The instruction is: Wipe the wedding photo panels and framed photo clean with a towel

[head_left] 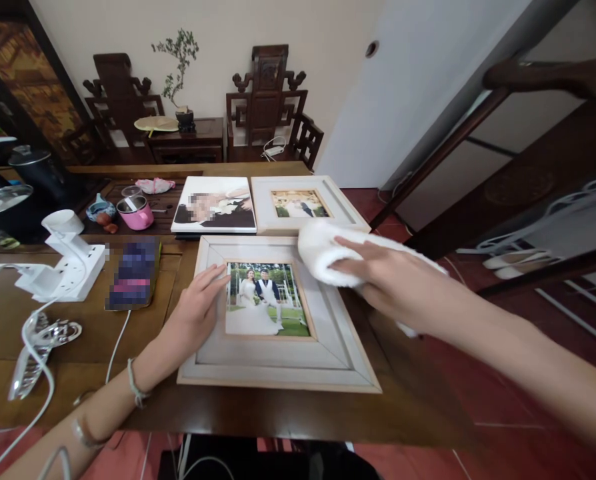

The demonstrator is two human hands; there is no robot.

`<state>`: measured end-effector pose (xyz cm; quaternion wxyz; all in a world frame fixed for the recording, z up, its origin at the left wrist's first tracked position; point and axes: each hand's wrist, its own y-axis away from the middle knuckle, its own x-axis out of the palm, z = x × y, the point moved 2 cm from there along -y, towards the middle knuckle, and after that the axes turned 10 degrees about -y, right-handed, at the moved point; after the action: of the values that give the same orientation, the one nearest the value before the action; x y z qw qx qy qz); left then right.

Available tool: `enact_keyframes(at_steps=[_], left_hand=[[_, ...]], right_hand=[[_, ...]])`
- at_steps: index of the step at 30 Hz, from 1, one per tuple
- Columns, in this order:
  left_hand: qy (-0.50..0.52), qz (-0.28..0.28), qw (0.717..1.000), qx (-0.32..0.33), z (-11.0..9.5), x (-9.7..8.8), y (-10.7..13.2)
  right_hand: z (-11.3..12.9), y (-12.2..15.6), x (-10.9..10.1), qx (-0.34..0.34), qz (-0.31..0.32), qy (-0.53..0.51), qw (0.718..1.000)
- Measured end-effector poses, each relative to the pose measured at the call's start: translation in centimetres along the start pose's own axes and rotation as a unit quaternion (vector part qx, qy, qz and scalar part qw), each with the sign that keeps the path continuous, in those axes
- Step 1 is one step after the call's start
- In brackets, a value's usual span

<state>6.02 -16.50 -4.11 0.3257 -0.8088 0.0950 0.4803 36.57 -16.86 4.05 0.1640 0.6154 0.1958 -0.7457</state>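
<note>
A picture frame (283, 365) with a wide pale border and light wood edging lies flat on the table before me. Inside it is a wedding photo (268, 300) of two people outdoors. My left hand (198, 310) rests on the frame's left border, fingers stretched out, their tips reaching the photo's upper left edge. With my right hand (373, 267) I hold a folded white cloth (323, 252) against or just over the frame's upper right corner; I cannot tell whether it touches. Part of the cloth hangs below that hand.
Behind lie a second frame (345, 208) and a photo panel (213, 207). Leftward are a phone (134, 273), a white power strip (81, 270), a clear hair claw (41, 347), a pink mug (135, 212) and loose cables. The wooden table (258, 410) ends at the right, by a dark chair (458, 153).
</note>
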Motion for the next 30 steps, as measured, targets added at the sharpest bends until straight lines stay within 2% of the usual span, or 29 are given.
enact_keyframes(at_steps=[3, 5, 8, 11, 16, 18, 21, 25, 28, 30], left_hand=[[-0.015, 0.015, 1.0, -0.013, 0.0, 0.0, -0.1], [-0.028, 0.03, 0.999, -0.026, 0.0, 0.0, -0.1], [-0.05, 0.057, 0.996, -0.048, -0.3, -0.1, -0.1], [-0.062, 0.072, 0.993, -0.063, -0.4, -0.2, -0.1], [-0.041, 0.05, 0.996, -0.053, 0.0, 0.0, -0.2], [-0.028, 0.036, 0.998, -0.032, 0.2, 0.1, -0.3], [-0.021, 0.04, 0.999, -0.009, 0.3, 0.1, -0.4], [-0.026, 0.04, 0.999, -0.023, 0.2, -0.1, -0.3], [-0.038, 0.047, 0.997, -0.04, 0.0, -0.2, -0.2], [-0.049, 0.058, 0.996, -0.048, 0.0, -0.1, -0.1]], right_hand=[[-0.5, -2.3, 1.4, -0.036, 0.036, 0.051, 0.997], [-0.3, -2.5, 2.4, -0.053, 0.058, 0.072, 0.994], [0.5, -1.1, 3.1, -0.064, 0.068, 0.092, 0.991], [1.6, 1.2, 2.8, -0.094, 0.074, 0.045, 0.992], [2.6, 3.8, 1.7, -0.105, 0.061, -0.04, 0.992], [2.2, 3.4, 1.6, -0.09, 0.068, -0.045, 0.993], [1.1, 1.5, 2.1, -0.07, 0.073, -0.019, 0.995], [0.2, -1.6, 3.1, -0.055, 0.048, 0.058, 0.996], [1.1, -2.1, 3.2, -0.045, 0.068, 0.091, 0.992], [2.2, -1.1, 2.8, -0.039, 0.097, 0.086, 0.991]])
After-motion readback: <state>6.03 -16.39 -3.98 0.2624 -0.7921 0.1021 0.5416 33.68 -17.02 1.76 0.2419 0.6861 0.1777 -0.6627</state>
